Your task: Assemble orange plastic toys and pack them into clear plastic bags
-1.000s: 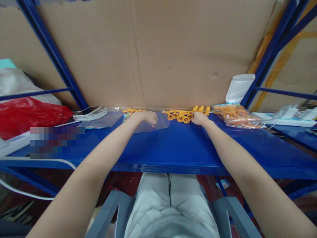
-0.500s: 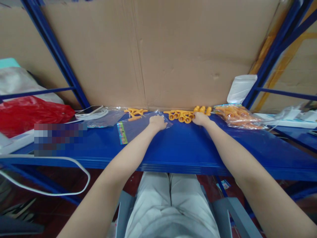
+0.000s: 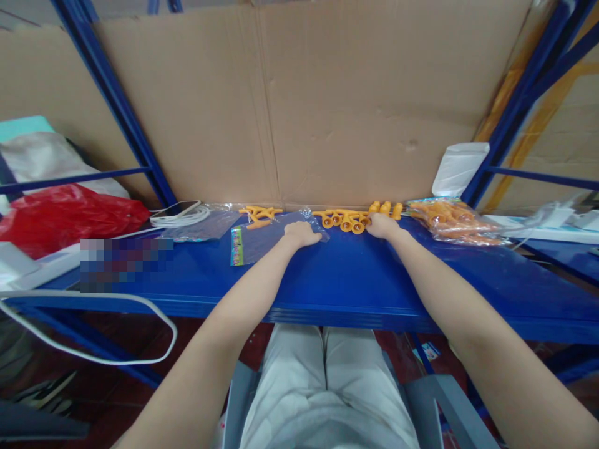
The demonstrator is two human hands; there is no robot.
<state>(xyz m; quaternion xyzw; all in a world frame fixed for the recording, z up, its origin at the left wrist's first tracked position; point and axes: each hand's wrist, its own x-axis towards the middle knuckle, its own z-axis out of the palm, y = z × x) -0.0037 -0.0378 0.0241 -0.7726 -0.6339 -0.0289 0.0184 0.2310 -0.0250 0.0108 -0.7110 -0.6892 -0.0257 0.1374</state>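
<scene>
My left hand (image 3: pixel 302 234) is closed on the right end of a clear plastic bag (image 3: pixel 262 242), which lies on the blue shelf and has a colourful printed strip at its left end. Its thumb points right. Further right, my right hand (image 3: pixel 382 226) is curled at the end of a row of yellow plastic horns (image 3: pixel 346 223) whose round mouths face me. Its fingertips are hidden among them, apparently gripping one. Just behind that hand stand several small yellow pieces (image 3: pixel 386 207). Beyond the bag lie yellow forked pieces (image 3: pixel 259 215).
A filled bag of yellow parts (image 3: pixel 456 221) lies at right, beside a white power strip (image 3: pixel 547 227). More flat plastic bags (image 3: pixel 206 223), a coiled white cable (image 3: pixel 180 217) and a red bag (image 3: pixel 75 215) are at left. A cardboard wall (image 3: pixel 327 106) closes the back.
The view has shifted slightly. The bag's printed strip has swung a little up and right, and looks narrower. Both hands keep nearly the same places.
</scene>
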